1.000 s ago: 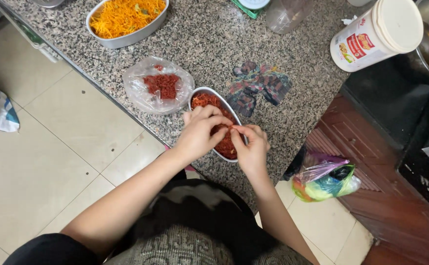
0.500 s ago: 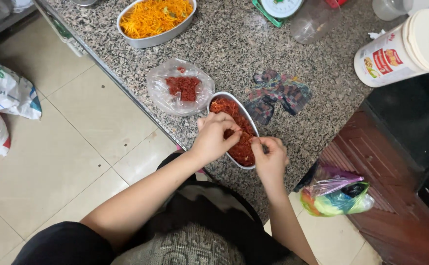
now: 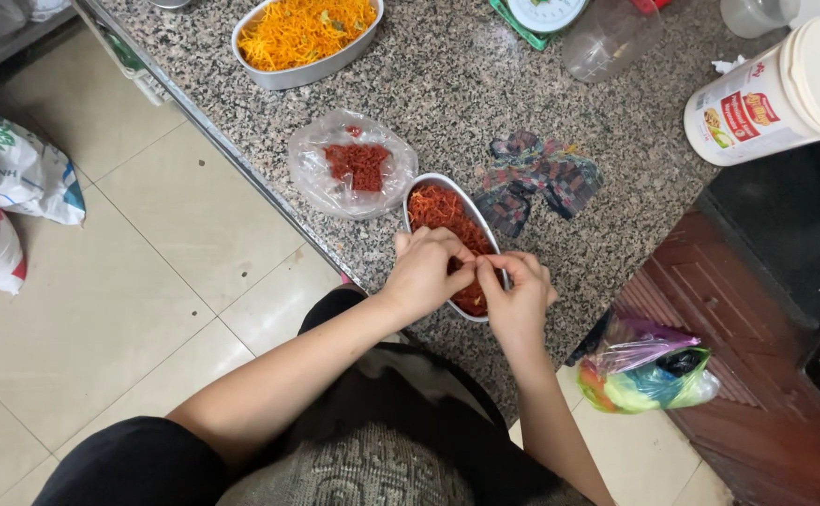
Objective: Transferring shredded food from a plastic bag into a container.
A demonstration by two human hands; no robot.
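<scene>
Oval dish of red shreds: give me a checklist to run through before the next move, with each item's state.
1. Oval dish fully on the granite counter: ok.
2. Both hands over it, left hand, right hand: ok.
3. Fingers pinching shreds: cannot tell.
4. Plastic bag of red shreds close beside the dish: ok.
5. Patterned cloth outside the dish: ok.

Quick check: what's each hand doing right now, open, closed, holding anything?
Left hand: fingers curled, pinching red shreds over the oval dish.
Right hand: fingers curled, pinching the same shreds, meeting the left over the dish.
</scene>
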